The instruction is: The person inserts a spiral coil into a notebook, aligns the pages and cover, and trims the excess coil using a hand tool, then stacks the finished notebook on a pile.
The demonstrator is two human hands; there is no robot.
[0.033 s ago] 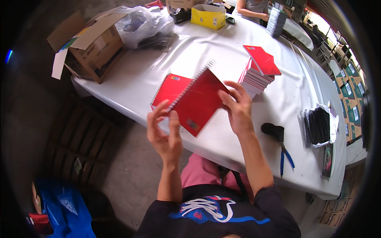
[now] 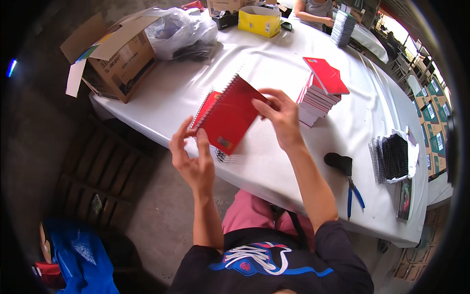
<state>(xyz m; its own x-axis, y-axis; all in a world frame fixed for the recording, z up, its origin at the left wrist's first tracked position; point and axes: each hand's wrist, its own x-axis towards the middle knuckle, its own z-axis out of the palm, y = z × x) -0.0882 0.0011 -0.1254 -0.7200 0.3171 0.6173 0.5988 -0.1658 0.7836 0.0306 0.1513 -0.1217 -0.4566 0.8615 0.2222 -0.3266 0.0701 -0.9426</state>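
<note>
A red spiral notebook is held tilted above the table between my two hands. My left hand pinches it near the lower end of its wire spine, thumb in front. My right hand grips its opposite edge with thumb and fingers. Partly hidden behind it, another red spiral notebook lies on the white-covered table. Farther right stands a stack of red-covered notebooks, the top ones turned askew.
Blue-handled pliers lie right, touching a black object. Beyond are black binding coils in white wrapping. An open cardboard box, plastic bags and a yellow box stand far. Another person is near a notebook pile.
Both hands have shifted left with the held notebook, which now covers more of the notebook lying behind it.
</note>
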